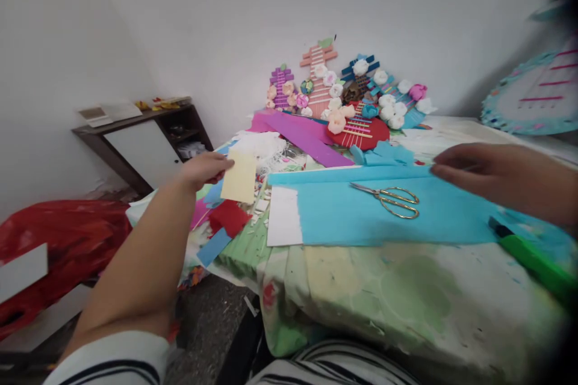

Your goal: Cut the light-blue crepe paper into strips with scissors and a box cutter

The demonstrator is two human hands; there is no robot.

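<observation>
Closest to me, I see the table cloth (383, 301) with green and yellow blotches. Under the right hand (478, 171), on the side near me, lies a green thing (537, 264); I cannot tell what it is. A big blue paper (352, 219) lies flat between the two hands, with a white sheet (283, 216) touching its end on the left hand's side. Gold scissors (391, 198) rest on the blue paper, just left of the right hand. The right hand has its fingers drawn together at the far edge of the blue paper. It is blurry, so I cannot tell if it pinches the paper.

The left hand (205, 169) is stretched out and closed around a pale yellow card (239, 177), which it holds up by one edge. A red scrap (229, 216) lies just under that card. Past both hands, a purple strip (307, 135) lies on the table. Farthest away, paper flowers (343, 93) lean by the wall.
</observation>
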